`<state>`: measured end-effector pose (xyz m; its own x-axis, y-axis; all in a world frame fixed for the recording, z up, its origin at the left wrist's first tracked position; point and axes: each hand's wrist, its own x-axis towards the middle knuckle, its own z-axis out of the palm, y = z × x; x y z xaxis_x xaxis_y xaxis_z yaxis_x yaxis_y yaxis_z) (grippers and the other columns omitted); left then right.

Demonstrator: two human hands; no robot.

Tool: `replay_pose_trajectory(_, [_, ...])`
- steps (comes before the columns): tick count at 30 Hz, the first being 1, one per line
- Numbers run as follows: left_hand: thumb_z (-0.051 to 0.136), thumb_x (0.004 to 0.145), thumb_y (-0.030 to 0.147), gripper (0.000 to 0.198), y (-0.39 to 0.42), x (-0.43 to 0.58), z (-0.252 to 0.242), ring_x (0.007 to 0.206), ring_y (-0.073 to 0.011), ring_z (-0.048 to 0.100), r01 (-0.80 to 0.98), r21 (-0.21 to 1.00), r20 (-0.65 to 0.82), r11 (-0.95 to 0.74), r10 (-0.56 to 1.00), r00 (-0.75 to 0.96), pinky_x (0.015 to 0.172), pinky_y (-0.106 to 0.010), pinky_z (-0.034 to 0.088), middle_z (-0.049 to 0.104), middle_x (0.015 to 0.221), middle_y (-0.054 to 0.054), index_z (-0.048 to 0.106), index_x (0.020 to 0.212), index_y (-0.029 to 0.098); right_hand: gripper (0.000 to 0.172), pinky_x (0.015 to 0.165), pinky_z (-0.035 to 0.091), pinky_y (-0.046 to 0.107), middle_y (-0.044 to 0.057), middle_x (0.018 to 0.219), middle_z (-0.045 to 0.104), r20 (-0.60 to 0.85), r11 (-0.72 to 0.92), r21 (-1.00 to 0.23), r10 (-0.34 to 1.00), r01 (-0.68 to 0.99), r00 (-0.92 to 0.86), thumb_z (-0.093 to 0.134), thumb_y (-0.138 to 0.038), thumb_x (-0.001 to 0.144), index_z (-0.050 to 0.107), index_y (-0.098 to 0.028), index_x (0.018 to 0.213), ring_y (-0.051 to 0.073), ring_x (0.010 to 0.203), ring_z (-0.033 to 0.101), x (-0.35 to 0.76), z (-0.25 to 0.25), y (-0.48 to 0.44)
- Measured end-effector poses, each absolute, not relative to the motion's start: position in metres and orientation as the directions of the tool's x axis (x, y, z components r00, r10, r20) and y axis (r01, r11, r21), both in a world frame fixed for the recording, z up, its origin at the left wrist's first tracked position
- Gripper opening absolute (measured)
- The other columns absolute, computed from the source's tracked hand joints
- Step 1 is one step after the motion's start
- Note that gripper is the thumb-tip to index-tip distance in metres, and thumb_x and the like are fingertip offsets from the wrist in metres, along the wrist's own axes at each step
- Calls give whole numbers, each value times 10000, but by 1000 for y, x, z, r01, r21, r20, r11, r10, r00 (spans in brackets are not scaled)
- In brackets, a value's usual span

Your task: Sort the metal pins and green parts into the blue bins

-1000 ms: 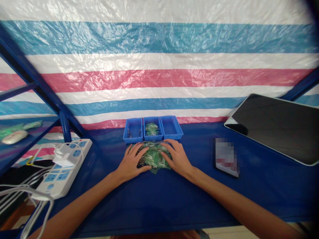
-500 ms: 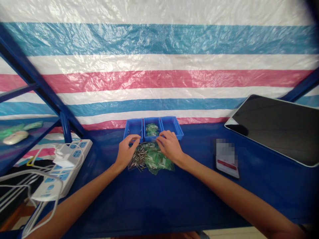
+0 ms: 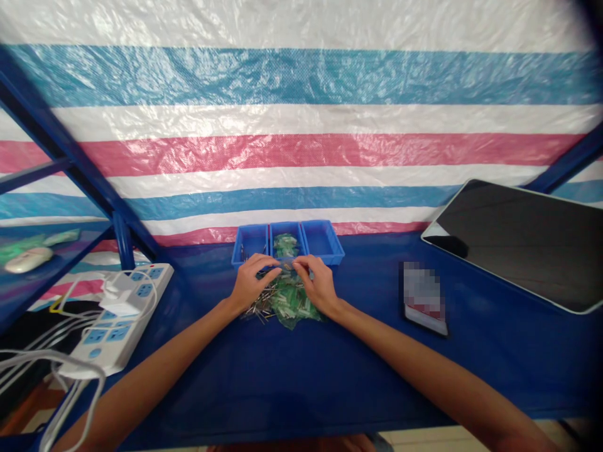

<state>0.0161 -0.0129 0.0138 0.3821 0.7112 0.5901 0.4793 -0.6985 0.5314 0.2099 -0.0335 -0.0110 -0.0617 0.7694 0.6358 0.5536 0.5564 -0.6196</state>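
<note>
A heap of small green plastic packets and thin metal pins [image 3: 281, 302] lies on the blue table, just in front of a row of three blue trays [image 3: 287, 242]. My left hand [image 3: 250, 282] rests on the heap's left side, fingers curled and pinched toward the middle. On the heap's right side my right hand [image 3: 319, 284] pinches at the same spot. Between the two pinches sits a small clear packet I can barely make out. The middle tray holds green packets; a few pins lie in the left tray.
A white power strip [image 3: 121, 314] with plugs and cables sits at the left. A phone [image 3: 423, 297] lies right of the heap, and a dark tablet [image 3: 518, 238] leans at the far right. Blue shelf struts [image 3: 70, 169] rise on the left; a striped tarp backs the table.
Both hands lay flat over the heap a second ago. They lifted, moved toward the trays, and now pinch together at the heap's far edge.
</note>
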Motion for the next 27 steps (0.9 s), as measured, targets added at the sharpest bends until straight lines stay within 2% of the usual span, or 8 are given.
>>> replay_pose_trajectory(5, [547,872,347,217,-16,15,10,784,-159,604,426,523,630,-738,672,391,788,-325,490,679,808,-53,667,824,173,262,762,424,307,37,822,648,622,574,-609,774,547,-119,415,-369,943,611,-196,924,165,722,571,209,-15,-35])
replay_pose_trajectory(10, [529,881,362,245,-20,14,7,755,-153,602,442,547,635,-711,697,333,765,-308,491,679,779,-45,661,812,169,257,731,424,296,29,751,610,605,605,-539,762,585,-230,447,-374,930,627,-190,926,164,708,562,209,-18,-35])
replay_pose_trajectory(14, [534,879,341,219,-22,15,8,763,-150,606,426,553,621,-716,695,362,768,-304,496,683,805,-48,662,828,171,258,705,425,282,34,742,594,614,643,-499,735,581,-286,453,-359,932,633,-187,863,161,711,554,209,-19,-35])
replay_pose_trajectory(22, [568,851,278,140,-21,17,9,810,-161,607,401,524,630,-751,659,411,802,-319,490,674,848,-64,652,870,168,280,690,441,273,35,732,594,614,647,-543,741,535,-273,430,-359,942,628,-186,847,156,687,552,208,-20,-35])
replay_pose_trajectory(27, [566,837,251,109,-21,18,9,811,-160,599,400,525,629,-751,659,413,799,-307,481,654,834,-62,631,841,164,232,706,449,272,36,757,619,639,689,-529,708,496,-301,456,-321,927,639,-182,891,153,705,564,207,-20,-35])
